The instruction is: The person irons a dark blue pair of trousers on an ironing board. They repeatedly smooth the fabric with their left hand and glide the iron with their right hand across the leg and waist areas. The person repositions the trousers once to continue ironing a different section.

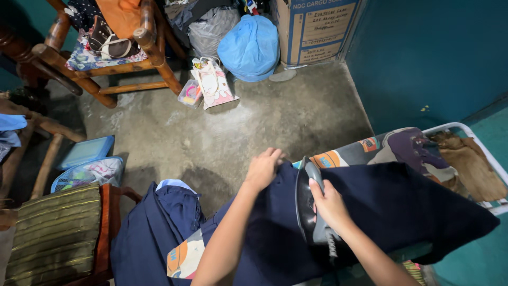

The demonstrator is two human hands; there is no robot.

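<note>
The garment (402, 212) lies spread on the ironing board (465, 130), under both hands. The iron (309, 204) stands on it beneath the right hand (328, 204), just right of the left hand (263, 169), which presses the garment's edge. Beyond the left hand, a tote bag (214, 83) sits on the floor (264, 122) beside a wooden chair (106, 53).

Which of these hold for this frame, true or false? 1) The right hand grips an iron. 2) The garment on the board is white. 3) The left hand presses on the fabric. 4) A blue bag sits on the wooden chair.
1) True: the right hand grips the black iron.
2) False: the garment on the ironing board is dark navy.
3) True: the left hand lies flat on the garment's edge.
4) False: the blue bag sits on the concrete floor, beside the cardboard box.
</note>
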